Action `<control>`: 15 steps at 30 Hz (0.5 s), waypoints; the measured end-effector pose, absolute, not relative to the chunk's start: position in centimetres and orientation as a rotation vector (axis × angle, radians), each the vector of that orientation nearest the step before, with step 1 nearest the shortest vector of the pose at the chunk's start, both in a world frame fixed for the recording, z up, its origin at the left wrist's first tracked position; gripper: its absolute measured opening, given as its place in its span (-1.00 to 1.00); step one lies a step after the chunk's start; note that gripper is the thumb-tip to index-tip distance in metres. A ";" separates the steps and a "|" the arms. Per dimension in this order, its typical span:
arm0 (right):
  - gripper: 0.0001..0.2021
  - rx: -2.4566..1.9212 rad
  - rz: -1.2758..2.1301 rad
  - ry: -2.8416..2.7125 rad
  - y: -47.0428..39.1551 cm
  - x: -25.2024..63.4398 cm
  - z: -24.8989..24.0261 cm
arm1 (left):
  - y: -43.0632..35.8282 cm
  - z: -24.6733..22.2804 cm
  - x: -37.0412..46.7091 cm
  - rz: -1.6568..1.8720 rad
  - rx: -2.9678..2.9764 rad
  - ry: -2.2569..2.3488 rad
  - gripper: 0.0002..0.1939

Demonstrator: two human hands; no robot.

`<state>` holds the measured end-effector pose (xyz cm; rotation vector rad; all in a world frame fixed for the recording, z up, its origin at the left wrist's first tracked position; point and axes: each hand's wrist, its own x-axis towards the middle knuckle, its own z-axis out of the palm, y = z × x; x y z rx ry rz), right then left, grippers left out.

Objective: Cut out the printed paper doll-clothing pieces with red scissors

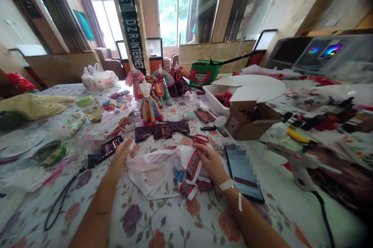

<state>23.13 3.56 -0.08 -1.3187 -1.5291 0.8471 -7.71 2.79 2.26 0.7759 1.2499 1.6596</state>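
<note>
A piece of white cloth (154, 168) lies bunched on the flowered tablecloth between my hands, its right part edged with a red-and-black patterned trim (192, 164) and showing a blue patch. My right hand (211, 162) pinches the upper right of this cloth between thumb and fingers; a white strip is around the wrist. At the cloth's left end is my left hand (120, 158), seen edge-on with its fingers bent toward the fabric and apparently gripping its edge. Red-handled scissors (201, 138) lie just beyond the right hand. A dark patterned cloth strip (163, 129) is spread behind the white cloth.
Small dress forms in costumes (148, 102) stand at the back middle. Phones lie beside the left hand (109, 149) and right forearm (243, 174). At right are a cardboard box (247, 125), a white tray (212, 98) and a glue gun (300, 162) with a cord.
</note>
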 end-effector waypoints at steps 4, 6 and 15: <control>-0.65 -1.401 0.747 -1.677 3.4 23.2 0.0 | 1.9 2.0 -7.6 1.065 1.489 1.471 -0.46; -0.60 -1.422 0.694 -1.779 3.1 23.1 0.1 | 1.8 1.6 -7.9 0.849 1.811 1.620 -0.59; -0.79 -1.428 0.336 -2.018 2.5 21.5 3.4 | 1.8 2.1 -7.7 1.444 1.898 2.018 -0.80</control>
